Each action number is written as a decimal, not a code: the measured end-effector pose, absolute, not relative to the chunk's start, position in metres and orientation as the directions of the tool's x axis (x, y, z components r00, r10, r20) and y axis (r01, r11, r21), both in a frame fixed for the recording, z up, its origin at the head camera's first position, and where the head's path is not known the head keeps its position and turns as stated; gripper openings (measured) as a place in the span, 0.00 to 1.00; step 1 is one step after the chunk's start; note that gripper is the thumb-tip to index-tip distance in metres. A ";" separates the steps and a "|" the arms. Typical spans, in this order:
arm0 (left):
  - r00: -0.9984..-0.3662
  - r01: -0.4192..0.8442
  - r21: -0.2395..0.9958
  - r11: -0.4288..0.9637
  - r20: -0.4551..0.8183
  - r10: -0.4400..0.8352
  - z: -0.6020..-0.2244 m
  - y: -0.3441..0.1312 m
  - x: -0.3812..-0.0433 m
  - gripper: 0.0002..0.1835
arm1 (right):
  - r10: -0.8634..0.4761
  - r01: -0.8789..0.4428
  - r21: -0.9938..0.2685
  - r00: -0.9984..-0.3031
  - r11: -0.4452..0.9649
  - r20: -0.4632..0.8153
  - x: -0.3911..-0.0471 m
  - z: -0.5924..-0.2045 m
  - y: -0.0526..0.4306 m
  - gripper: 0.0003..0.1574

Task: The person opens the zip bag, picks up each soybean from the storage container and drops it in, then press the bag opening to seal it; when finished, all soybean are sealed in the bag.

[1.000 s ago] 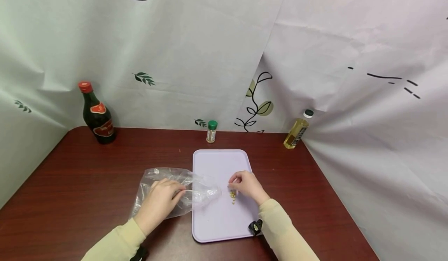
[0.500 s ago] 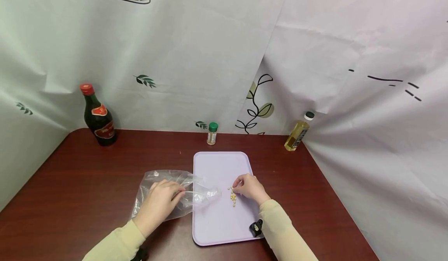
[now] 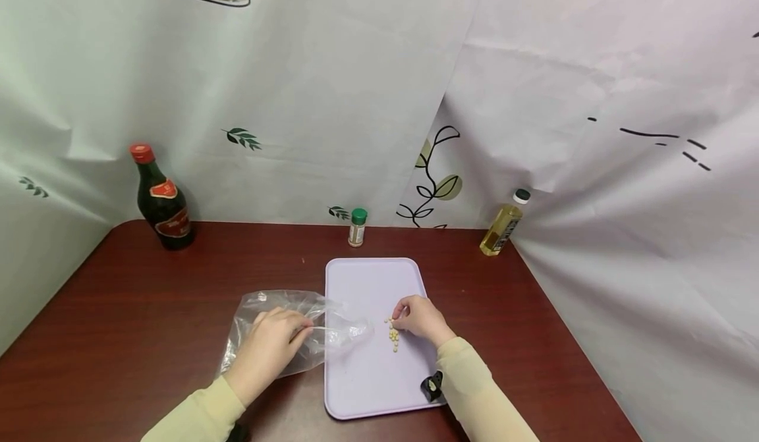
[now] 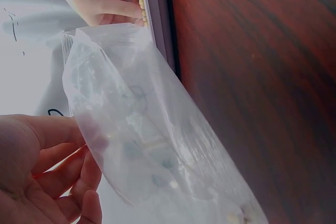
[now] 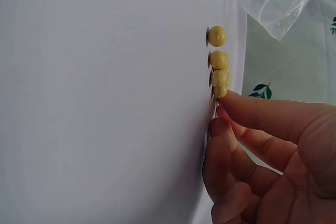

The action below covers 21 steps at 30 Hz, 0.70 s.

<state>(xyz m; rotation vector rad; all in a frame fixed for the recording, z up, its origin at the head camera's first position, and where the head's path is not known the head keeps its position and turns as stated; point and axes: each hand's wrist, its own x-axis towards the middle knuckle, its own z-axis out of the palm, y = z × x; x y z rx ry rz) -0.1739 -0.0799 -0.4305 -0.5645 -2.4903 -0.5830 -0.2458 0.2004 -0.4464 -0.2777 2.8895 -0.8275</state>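
Observation:
My left hand [image 3: 269, 340] pinches the edge of a clear plastic bag [image 4: 157, 119], which lies partly across the left side of a lavender cutting board [image 3: 373, 383]. A few small beans show inside the bag in the left wrist view. On the board lie several yellow soybeans [image 3: 394, 335] in a loose group. My right hand [image 3: 422, 318] is at the far end of that group, thumb and fingers curled together. In the right wrist view its thumb tip meets the nearest soybean [image 5: 219, 92]; the other fingertips are partly hidden behind.
At the table's back edge stand a dark bottle with a red cap [image 3: 166, 205], a green-lidded spice jar [image 3: 356, 228] and a bottle of yellow oil [image 3: 501, 227]. A printed cloth [image 3: 320, 99] hangs behind the dark red table [image 3: 178, 310].
My right hand has moved slightly right and down from above the soybeans to beside them, uncovering more of the group. The left hand and bag keep their place.

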 end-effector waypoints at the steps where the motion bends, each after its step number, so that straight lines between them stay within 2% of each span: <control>1: -0.780 0.493 0.287 0.822 0.564 0.271 -0.431 -0.080 -0.174 0.06 | -0.212 -0.144 -0.535 -0.975 0.832 -0.069 -0.246 -0.446 0.200 0.08; 21: -0.774 0.500 0.289 0.817 0.571 0.272 -0.433 -0.080 -0.174 0.07 | -0.193 -0.124 -0.524 -0.978 0.842 -0.079 -0.245 -0.448 0.201 0.07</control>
